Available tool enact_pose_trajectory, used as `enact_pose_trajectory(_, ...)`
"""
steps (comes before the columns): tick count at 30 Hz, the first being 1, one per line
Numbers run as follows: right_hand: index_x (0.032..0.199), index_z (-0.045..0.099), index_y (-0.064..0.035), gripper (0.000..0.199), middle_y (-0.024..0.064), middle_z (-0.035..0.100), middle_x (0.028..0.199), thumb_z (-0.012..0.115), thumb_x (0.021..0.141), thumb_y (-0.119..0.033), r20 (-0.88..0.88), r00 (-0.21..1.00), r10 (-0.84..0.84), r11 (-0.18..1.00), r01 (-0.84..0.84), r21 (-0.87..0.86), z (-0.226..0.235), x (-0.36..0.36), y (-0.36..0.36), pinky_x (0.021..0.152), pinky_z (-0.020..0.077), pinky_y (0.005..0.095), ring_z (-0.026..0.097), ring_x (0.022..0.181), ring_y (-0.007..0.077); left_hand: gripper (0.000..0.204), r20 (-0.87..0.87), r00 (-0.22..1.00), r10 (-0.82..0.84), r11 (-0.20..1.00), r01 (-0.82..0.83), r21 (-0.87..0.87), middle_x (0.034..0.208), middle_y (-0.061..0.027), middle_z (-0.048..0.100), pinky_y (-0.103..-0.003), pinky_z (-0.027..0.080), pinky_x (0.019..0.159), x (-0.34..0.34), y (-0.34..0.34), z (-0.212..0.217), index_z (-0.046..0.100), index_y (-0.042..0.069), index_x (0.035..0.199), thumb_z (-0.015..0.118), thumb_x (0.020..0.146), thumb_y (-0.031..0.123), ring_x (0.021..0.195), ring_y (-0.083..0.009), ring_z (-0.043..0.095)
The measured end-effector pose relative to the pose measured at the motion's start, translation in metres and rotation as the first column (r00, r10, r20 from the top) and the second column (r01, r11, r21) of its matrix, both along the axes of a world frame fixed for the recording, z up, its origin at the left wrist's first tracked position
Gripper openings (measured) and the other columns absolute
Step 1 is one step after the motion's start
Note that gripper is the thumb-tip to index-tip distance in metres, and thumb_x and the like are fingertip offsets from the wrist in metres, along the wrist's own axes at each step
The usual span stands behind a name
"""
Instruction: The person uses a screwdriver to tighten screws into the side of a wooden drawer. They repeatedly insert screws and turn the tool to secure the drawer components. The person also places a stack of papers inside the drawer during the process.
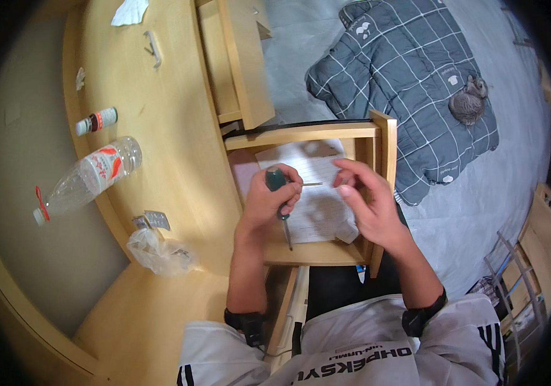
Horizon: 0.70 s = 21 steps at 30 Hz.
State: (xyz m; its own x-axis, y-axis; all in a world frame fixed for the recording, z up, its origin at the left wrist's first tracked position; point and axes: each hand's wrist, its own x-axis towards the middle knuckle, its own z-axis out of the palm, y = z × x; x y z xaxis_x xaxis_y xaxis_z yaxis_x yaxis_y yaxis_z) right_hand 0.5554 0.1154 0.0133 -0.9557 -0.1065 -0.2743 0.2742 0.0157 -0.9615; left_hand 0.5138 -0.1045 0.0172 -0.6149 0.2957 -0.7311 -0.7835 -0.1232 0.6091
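My left hand is closed around a screwdriver with a dark green handle. Its metal shaft points down toward my lap. A thin brownish rod sticks out from between the same hand's thumb and fingers, toward the right. My right hand is just beyond that rod's end, its thumb and bent fingers apart. Whether something tiny is at its fingertips is too small to tell. Both hands hover over a pulled-out wooden drawer, which holds white sheets of paper with lines on them.
On the wooden desktop to the left lie a large clear plastic bottle, a small bottle, a blister pack and a plastic bag. Another drawer is open farther away. A small furry animal rests on a grey checked quilt.
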Motion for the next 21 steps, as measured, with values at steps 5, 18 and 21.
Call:
enact_pose_trajectory(5,0.096,0.067,0.0011,0.012,0.0127,0.063,0.081,0.065,0.086,-0.006,-0.037,0.982,0.183,0.98,-0.186,-0.074,0.006,-0.039,-0.059,0.06,0.0472,0.0303,0.061,0.068,0.0211,0.012,0.041,0.992,0.12,0.981,-0.112,-0.156,0.071,-0.007,0.053,-0.02,0.033,0.04,-0.011,-0.039,0.042,0.054,0.0,0.089,0.062,0.081,0.002,0.052,-0.0097,0.047)
enact_pose_trajectory(18,0.081,0.063,-0.0089,0.006,0.0062,0.059,0.077,0.063,0.082,-0.015,-0.431,0.795,0.426,0.889,-0.282,0.36,-0.023,-0.067,-0.198,0.062,0.046,0.0398,0.061,0.073,0.0286,0.012,0.05,0.959,0.278,0.895,-0.24,-0.375,0.073,-0.0071,0.057,-0.022,0.034,0.041,-0.023,-0.158,0.05,0.055,0.0,0.092,0.059,0.089,0.01,0.051,-0.0098,0.047)
enact_pose_trajectory(21,0.075,0.061,-0.0088,0.01,0.0066,0.058,0.075,0.062,0.082,-0.016,-0.367,0.733,0.573,0.781,-0.353,0.514,-0.027,-0.065,-0.223,0.062,0.0449,0.0404,0.06,0.071,0.0277,0.025,-0.019,0.906,0.423,0.786,-0.378,-0.489,0.074,-0.0088,0.058,-0.023,0.036,0.041,-0.025,-0.181,0.055,0.055,0.001,0.097,0.051,0.096,0.025,0.055,-0.0122,0.049)
